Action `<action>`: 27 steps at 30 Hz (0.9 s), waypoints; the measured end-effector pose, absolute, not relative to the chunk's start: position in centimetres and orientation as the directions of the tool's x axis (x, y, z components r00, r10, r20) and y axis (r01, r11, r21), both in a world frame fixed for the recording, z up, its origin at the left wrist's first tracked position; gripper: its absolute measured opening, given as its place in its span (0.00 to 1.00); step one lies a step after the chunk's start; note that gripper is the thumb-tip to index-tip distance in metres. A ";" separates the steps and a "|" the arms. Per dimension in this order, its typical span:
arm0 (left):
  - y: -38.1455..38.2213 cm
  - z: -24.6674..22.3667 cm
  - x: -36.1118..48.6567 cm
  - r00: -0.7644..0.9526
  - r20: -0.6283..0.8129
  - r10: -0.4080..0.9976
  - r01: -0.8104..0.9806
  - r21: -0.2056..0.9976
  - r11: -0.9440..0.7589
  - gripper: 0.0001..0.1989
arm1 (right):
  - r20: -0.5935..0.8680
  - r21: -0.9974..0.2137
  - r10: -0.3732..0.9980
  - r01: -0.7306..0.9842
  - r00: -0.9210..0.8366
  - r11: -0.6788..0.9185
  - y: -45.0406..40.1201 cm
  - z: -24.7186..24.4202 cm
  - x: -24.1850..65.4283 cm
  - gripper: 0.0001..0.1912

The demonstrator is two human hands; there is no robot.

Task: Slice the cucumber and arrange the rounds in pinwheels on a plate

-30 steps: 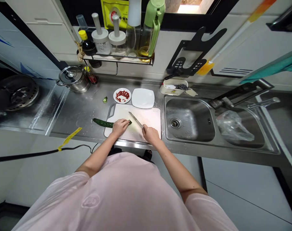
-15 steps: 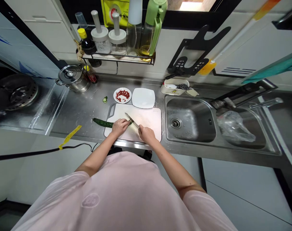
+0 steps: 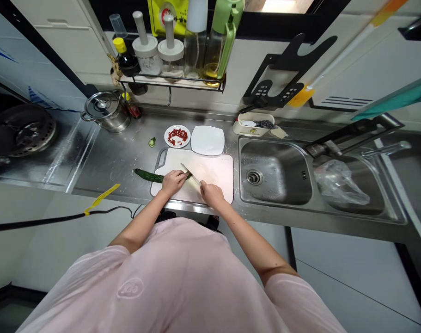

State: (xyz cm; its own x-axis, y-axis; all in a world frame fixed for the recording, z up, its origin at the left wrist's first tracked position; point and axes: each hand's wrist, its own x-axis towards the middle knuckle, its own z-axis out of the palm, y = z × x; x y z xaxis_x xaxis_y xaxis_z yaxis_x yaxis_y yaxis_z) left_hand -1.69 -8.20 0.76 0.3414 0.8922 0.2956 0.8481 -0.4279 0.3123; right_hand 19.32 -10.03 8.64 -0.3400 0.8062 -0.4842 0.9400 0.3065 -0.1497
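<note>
A long green cucumber (image 3: 147, 175) lies across the left part of the white cutting board (image 3: 217, 173), its left end past the board's edge. My left hand (image 3: 173, 182) is closed over its right part. The knife (image 3: 192, 176) is gripped in my right hand (image 3: 212, 193), its blade slanting up and left beside my left fingertips, at the cucumber's right end. Behind the board stand a plate (image 3: 168, 140) of chopped red pieces and a white square plate (image 3: 207, 140). A small cucumber piece (image 3: 152, 142) rests on the counter.
A lidded steel pot (image 3: 108, 113) and a red sauce bottle (image 3: 131, 107) stand at the back left. To the right is a double sink (image 3: 276, 173) with a plastic bag (image 3: 340, 182) in its right basin. A rack (image 3: 175, 83) of jars and bottles hangs above the counter.
The view has shifted very slightly. My hands, the knife and the cucumber keep nearly the same places on the board.
</note>
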 end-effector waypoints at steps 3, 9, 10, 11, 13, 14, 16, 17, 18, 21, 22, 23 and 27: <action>-8.2 0.8 -1.7 0.340 0.293 0.894 0.851 0.308 -0.425 0.14 | -0.486 -0.144 0.803 0.937 -0.346 0.317 -10.4 8.5 19.9 0.15; -8.3 0.9 -1.6 0.335 0.284 0.898 0.859 0.299 -0.415 0.14 | -0.498 -0.148 0.790 0.933 -0.357 0.328 -10.7 8.5 20.9 0.14; -8.3 0.9 -1.6 0.334 0.283 0.899 0.859 0.301 -0.414 0.14 | -0.496 -0.151 0.791 0.933 -0.358 0.328 -10.7 8.5 20.9 0.15; -8.3 0.9 -1.6 0.334 0.283 0.899 0.858 0.303 -0.414 0.14 | -0.493 -0.155 0.792 0.932 -0.360 0.328 -10.7 8.5 21.0 0.15; -8.3 0.9 -1.6 0.334 0.282 0.899 0.857 0.307 -0.415 0.14 | -0.491 -0.162 0.791 0.930 -0.365 0.329 -10.5 8.5 21.0 0.15; -8.3 0.9 -1.5 0.335 0.281 0.899 0.856 0.308 -0.415 0.14 | -0.488 -0.164 0.791 0.929 -0.369 0.332 -10.4 8.5 21.0 0.15; -8.2 0.9 -1.6 0.336 0.279 0.900 0.855 0.310 -0.415 0.14 | -0.478 -0.167 0.793 0.925 -0.378 0.340 -10.2 8.5 20.9 0.15; -8.2 0.9 -1.6 0.337 0.276 0.900 0.855 0.310 -0.416 0.14 | -0.471 -0.167 0.795 0.923 -0.382 0.345 -10.1 8.5 20.9 0.14; -8.2 0.9 -1.6 0.339 0.273 0.901 0.854 0.311 -0.416 0.14 | -0.467 -0.168 0.795 0.922 -0.387 0.350 -10.0 8.5 20.9 0.14; -8.2 0.9 -1.6 0.341 0.263 0.903 0.853 0.317 -0.414 0.14 | -0.466 -0.169 0.792 0.919 -0.394 0.358 -9.8 8.5 20.7 0.14; -8.2 0.9 -1.6 0.340 0.263 0.903 0.853 0.320 -0.414 0.14 | -0.470 -0.168 0.790 0.918 -0.394 0.358 -9.8 8.5 20.7 0.14; -8.2 0.8 -1.6 0.339 0.263 0.903 0.852 0.322 -0.413 0.14 | -0.473 -0.168 0.788 0.919 -0.393 0.358 -9.7 8.6 20.6 0.14; -8.2 0.8 -1.6 0.338 0.264 0.903 0.855 0.315 -0.412 0.14 | -0.491 -0.160 0.782 0.923 -0.383 0.351 -9.5 8.7 20.3 0.15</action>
